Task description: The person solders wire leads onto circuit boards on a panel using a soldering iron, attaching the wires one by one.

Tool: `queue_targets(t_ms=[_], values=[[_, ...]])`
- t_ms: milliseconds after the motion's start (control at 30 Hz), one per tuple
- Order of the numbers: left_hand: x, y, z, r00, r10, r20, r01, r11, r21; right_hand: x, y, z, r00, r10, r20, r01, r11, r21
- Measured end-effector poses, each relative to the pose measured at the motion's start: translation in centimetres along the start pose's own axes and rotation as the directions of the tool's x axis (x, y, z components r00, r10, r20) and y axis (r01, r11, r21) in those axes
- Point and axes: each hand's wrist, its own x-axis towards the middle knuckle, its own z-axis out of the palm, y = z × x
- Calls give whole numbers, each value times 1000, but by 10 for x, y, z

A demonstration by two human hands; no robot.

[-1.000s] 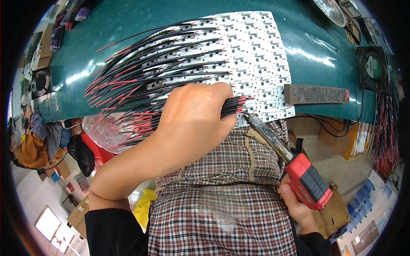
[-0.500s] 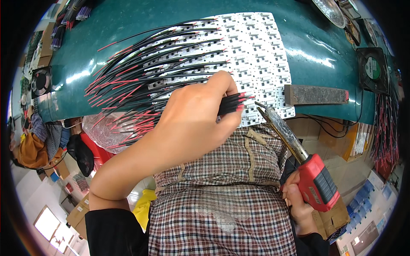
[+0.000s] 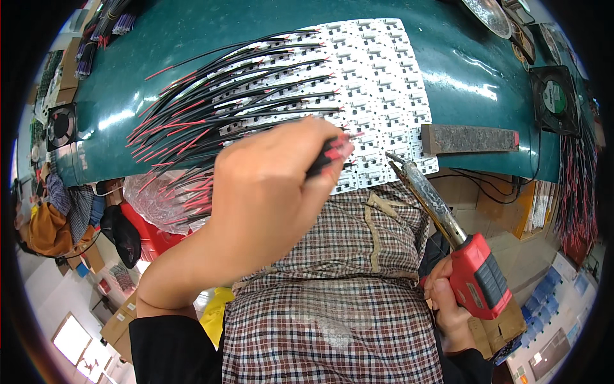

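Observation:
My left hand (image 3: pixel 268 173), slightly blurred, is closed round a bundle of short black wires (image 3: pixel 324 160) with red ends. It hovers over the lower part of a white sheet of circuit boards (image 3: pixel 377 77) dotted with small components. Rows of black and red wires (image 3: pixel 192 105) run from the middle of the sheet out past its left side. In my right hand (image 3: pixel 444 297) is a red and black soldering iron (image 3: pixel 476 275). Its tip points up and left, near the sheet's lower right corner; whether it touches the sheet I cannot tell.
A dark grey rectangular bar (image 3: pixel 470 139) lies right of the sheet on the green table (image 3: pixel 256 16). Black fans stand at the right (image 3: pixel 555 99) and left (image 3: pixel 62 126). A metal dish (image 3: pixel 489 16) sits at the far right. Red and black wires (image 3: pixel 577 198) hang off the right side.
My left hand has moved left with the wire bundle, away from the iron's tip. My right hand and the soldering iron have barely moved.

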Motion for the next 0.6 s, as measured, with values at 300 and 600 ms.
queue_targets(t_ms=[300, 600], values=[[-21, 6, 21, 963, -131, 236, 123, 991, 51, -12, 6, -10, 996, 85, -40, -88, 991, -98], [-25, 5, 30, 983, -106, 148, 89, 989, 114, -3, 14, -9, 997, 65, 38, -58, 985, -162]])
